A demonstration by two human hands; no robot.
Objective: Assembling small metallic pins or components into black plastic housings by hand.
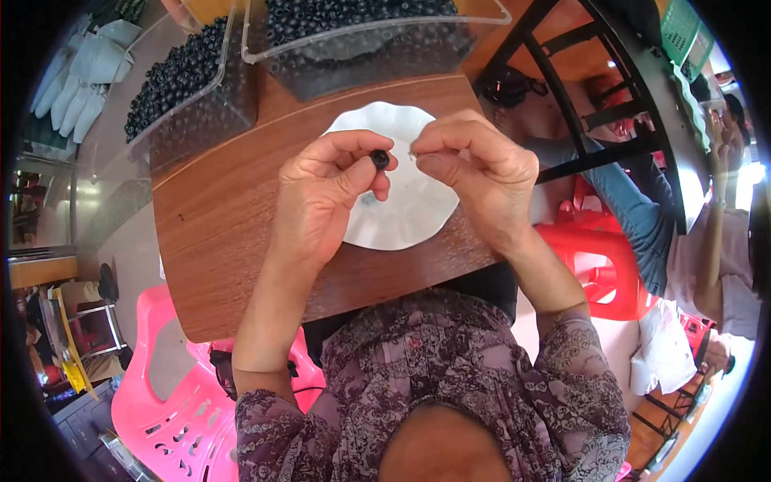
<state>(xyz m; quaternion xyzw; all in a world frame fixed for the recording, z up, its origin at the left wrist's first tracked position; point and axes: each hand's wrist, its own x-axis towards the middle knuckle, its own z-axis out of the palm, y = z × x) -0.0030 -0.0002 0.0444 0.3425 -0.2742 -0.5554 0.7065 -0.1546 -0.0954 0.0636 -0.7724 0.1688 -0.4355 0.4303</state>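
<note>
Between the thumb and fingers of my left hand (321, 177) is a small round black part (380, 160) with a hole in its face. My right hand (486, 165) is pinched close by, a little to the right of it. A tiny pale piece (413, 153) shows at its fingertips, too small to name. Both hands are raised over a white plate (401, 217) with a wavy rim, and a gap separates their fingertips. Part of the plate is hidden behind the hands.
The plate lies on a brown wooden table (217, 233). Two clear plastic bins full of small black parts, a wide bin (361, 68) and a left bin (201, 120), stand along its far side. A pink chair (144, 386) is at left. To the right are a red stool (606, 257) and a seated person (626, 209).
</note>
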